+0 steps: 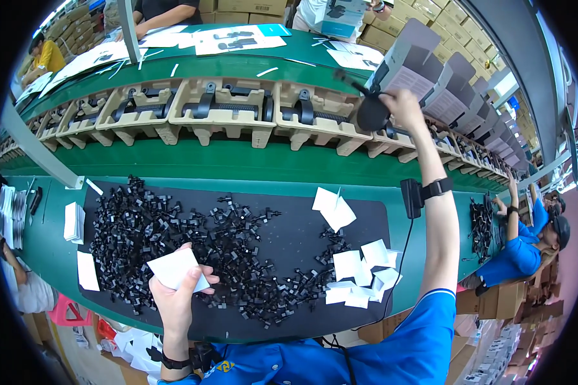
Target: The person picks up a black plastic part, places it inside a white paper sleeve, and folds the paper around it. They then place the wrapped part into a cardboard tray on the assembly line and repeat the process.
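Note:
My left hand (173,301) is closed around a small white card (177,268), thumb on top, above a large pile of small black plastic parts (144,231). The pile covers much of the dark mat (295,224). My right arm reaches far forward, and my right hand (404,110) grips a black round part (372,114) with a thin arm jutting to the upper left. This part hangs over the row of tan moulded trays (340,135). Black parts with a ribbed rod and a ring (306,110) lie in the trays.
Loose white slips (359,266) lie on the mat's right side; a stack of white cards (74,222) stands left. Open grey boxes (424,70) line the far right. A metal post (42,147) rises at left. Co-workers (523,250) sit to the right and stand across the bench.

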Available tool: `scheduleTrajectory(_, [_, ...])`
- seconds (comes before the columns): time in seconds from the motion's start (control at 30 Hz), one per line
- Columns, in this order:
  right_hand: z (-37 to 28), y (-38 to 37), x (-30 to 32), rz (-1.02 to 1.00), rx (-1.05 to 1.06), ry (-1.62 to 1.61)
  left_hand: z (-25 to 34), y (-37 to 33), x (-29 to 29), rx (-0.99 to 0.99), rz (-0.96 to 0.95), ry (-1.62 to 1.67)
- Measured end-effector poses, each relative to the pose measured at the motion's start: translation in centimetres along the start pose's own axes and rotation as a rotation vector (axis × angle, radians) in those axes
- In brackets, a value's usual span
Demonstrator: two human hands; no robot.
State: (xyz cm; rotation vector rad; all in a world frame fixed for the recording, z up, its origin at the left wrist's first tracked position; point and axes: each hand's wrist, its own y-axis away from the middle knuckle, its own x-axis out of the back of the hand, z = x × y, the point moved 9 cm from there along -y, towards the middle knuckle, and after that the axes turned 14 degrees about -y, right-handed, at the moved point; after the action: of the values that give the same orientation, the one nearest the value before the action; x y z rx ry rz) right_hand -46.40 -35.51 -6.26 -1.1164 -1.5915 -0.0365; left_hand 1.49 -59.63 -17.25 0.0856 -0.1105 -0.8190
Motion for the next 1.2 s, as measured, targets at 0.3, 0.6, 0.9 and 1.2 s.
scheduleTrajectory(0.3, [-1.5, 3.0, -9.0, -0.239, -0.029, 0.492, -0.8, -1.2, -0.2, -0.036, -0.014, -0.016])
scheduleTrajectory(0.6, [-4.5, 6.0, -5.0, -0.255, -0.150, 0.472, 0.0, 0.1, -3.4, 0.031, -0.276, 0.047])
scheduleTrajectory(0.9, [-35.1, 21.7, -2.8, -0.287, 0.452, -0.193, 0.3, 2.2, -7.4, 0.041, -0.413, 0.138])
scheduleTrajectory(1.2, [-34.9, 25.5, 0.1, -0.049, 0.638, -0.129, 1.3, 5.5, -10.3, -0.061, -0.615, 0.178])
